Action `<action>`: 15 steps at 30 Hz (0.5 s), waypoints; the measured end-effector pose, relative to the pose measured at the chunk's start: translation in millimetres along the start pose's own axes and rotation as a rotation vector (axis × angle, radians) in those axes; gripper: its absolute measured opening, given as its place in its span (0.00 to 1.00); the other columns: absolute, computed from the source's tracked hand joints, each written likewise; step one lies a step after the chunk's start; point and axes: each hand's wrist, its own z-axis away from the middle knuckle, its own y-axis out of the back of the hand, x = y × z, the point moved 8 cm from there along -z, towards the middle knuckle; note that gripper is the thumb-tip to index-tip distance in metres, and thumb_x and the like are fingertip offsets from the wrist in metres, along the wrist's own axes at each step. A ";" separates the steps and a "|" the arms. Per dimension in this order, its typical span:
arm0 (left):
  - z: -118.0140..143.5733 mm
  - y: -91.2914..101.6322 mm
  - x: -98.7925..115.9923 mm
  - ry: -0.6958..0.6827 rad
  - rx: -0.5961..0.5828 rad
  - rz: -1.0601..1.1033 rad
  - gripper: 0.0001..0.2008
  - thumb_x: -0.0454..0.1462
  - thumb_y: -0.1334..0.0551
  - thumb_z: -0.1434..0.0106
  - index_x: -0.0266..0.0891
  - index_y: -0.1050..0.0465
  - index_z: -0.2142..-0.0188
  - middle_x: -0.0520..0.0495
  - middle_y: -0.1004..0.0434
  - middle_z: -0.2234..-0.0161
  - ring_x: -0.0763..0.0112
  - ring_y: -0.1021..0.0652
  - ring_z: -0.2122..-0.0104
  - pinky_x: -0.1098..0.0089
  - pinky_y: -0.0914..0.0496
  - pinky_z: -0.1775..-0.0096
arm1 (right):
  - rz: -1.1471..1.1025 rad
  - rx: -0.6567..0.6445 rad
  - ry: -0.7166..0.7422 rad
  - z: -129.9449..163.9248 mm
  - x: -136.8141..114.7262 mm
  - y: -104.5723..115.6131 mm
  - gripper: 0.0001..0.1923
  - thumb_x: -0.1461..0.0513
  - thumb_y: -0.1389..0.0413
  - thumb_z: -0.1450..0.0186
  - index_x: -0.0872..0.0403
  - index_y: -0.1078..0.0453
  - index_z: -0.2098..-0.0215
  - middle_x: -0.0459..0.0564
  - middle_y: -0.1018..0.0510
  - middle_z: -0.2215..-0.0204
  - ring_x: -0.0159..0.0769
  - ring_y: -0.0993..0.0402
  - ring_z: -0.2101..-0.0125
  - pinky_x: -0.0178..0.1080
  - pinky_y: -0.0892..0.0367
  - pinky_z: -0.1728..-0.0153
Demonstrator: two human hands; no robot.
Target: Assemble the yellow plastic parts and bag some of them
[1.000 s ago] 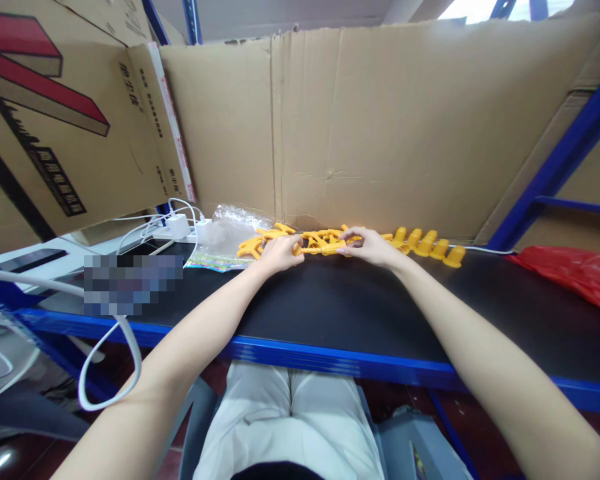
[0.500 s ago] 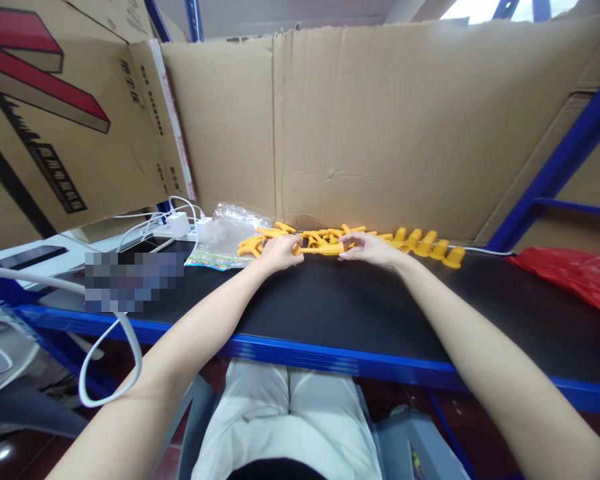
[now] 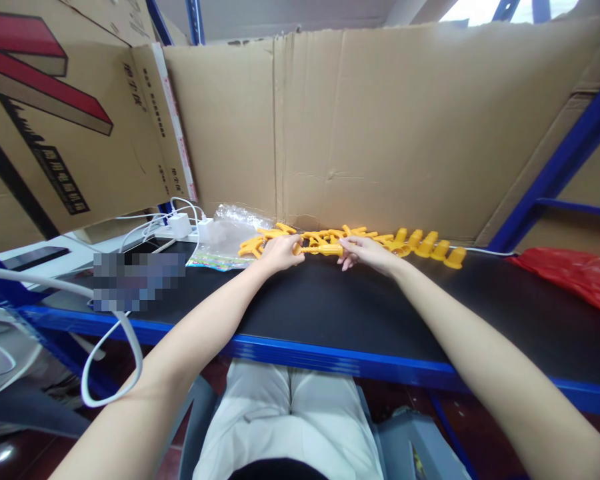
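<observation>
A yellow part (image 3: 325,249) lies at the counter's (image 3: 330,300) far edge, pinched at its ends by the left hand (image 3: 280,253) and right hand (image 3: 367,252). More yellow parts (image 3: 420,243) line the cardboard (image 3: 380,133) behind; a plastic bag (image 3: 225,233) sits to the left.

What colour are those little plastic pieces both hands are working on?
Yellow-orange: the plastic piece between left hand and right hand, seen in the head view.

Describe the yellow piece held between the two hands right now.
The yellow piece is a slim, rod-like part that looks like moulded plastic. It lies roughly level, just above the black bench top, in front of the heap of yellow parts. The left hand pinches its left end and the right hand its right end. Finer detail is too small to tell.
</observation>
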 end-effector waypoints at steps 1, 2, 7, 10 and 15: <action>-0.2 -0.1 -0.7 0.013 -0.003 0.000 0.15 0.39 0.41 0.48 0.41 0.29 0.60 0.48 0.24 0.67 0.65 0.25 0.67 0.70 0.34 0.65 | 0.011 0.000 0.004 0.7 -1.2 0.2 0.16 0.52 0.47 0.37 0.55 0.38 0.59 0.52 0.24 0.73 0.33 0.25 0.77 0.35 0.30 0.74; -0.4 -0.3 -1.2 0.021 -0.005 0.000 0.15 0.40 0.41 0.48 0.41 0.29 0.59 0.48 0.24 0.67 0.65 0.25 0.67 0.69 0.33 0.65 | 0.021 -0.004 0.012 1.3 -2.4 0.5 0.18 0.54 0.45 0.38 0.54 0.40 0.55 0.51 0.23 0.73 0.33 0.25 0.76 0.35 0.30 0.73; -0.7 0.8 0.4 0.007 0.013 0.008 0.15 0.40 0.41 0.47 0.41 0.29 0.60 0.48 0.24 0.68 0.64 0.25 0.67 0.69 0.33 0.65 | 0.046 -0.024 0.074 1.9 -5.7 2.9 0.25 0.57 0.39 0.45 0.54 0.43 0.53 0.45 0.24 0.76 0.31 0.26 0.77 0.36 0.30 0.70; 0.0 1.9 1.7 -0.001 0.022 0.006 0.14 0.39 0.41 0.48 0.41 0.29 0.60 0.48 0.24 0.67 0.65 0.25 0.66 0.69 0.33 0.64 | 0.077 -0.040 0.054 1.4 -3.4 -0.6 0.19 0.50 0.43 0.41 0.56 0.38 0.62 0.51 0.23 0.75 0.31 0.27 0.79 0.35 0.32 0.74; 0.0 2.4 3.7 -0.016 0.031 -0.004 0.14 0.39 0.41 0.48 0.42 0.30 0.61 0.48 0.25 0.68 0.64 0.25 0.67 0.69 0.33 0.65 | 0.094 -0.016 -0.055 0.9 4.5 -3.5 0.25 0.44 0.54 0.37 0.58 0.36 0.68 0.55 0.24 0.78 0.31 0.30 0.83 0.33 0.36 0.81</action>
